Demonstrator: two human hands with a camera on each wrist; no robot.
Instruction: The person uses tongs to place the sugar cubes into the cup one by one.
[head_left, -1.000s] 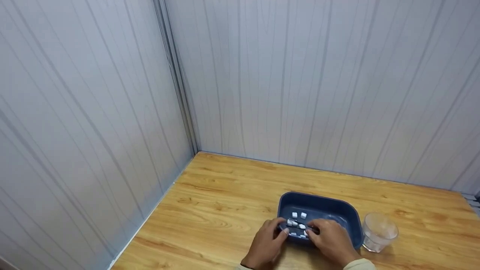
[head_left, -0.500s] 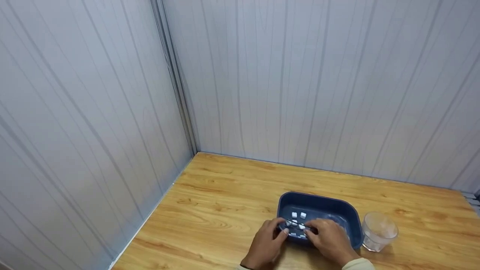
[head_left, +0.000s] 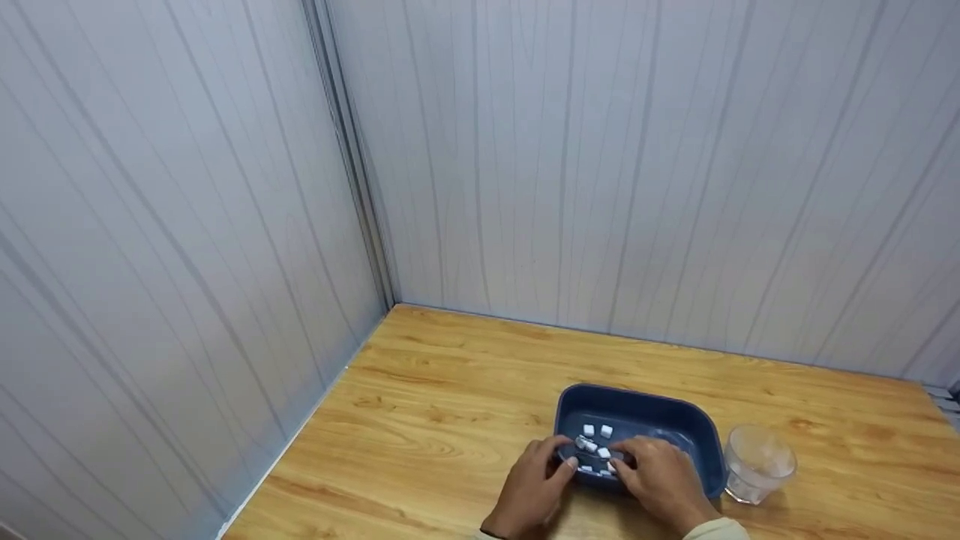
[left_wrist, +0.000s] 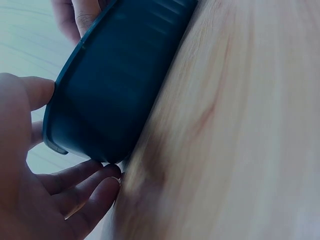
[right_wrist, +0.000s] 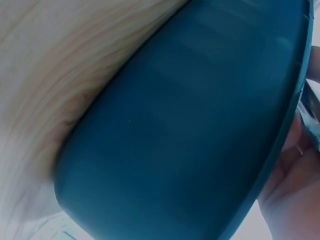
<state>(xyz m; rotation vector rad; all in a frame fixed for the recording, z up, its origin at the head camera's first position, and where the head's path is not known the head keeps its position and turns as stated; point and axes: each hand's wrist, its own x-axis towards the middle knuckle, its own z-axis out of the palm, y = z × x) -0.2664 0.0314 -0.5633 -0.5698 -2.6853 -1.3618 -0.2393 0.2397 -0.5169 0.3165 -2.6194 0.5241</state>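
A dark blue plastic basin stands on the table with several small white cubes inside its left part. My left hand grips the basin's left end: the thumb lies on the rim and other fingers touch the outer wall in the left wrist view. My right hand reaches over the near rim and holds a slim metal tool that looks like small tongs. Its shiny tip lies among the cubes near my left fingers; whether it pinches one, I cannot tell. The right fingertips are partly hidden.
A clear drinking glass stands close to the basin's right end. The wood-grain table extends left and behind the basin. Pale panelled walls meet at the corner beyond it.
The tongs' tip has shifted slightly among the cubes, and a cube or two beside it has moved a little. Both hands and the basin stay nearly in place.
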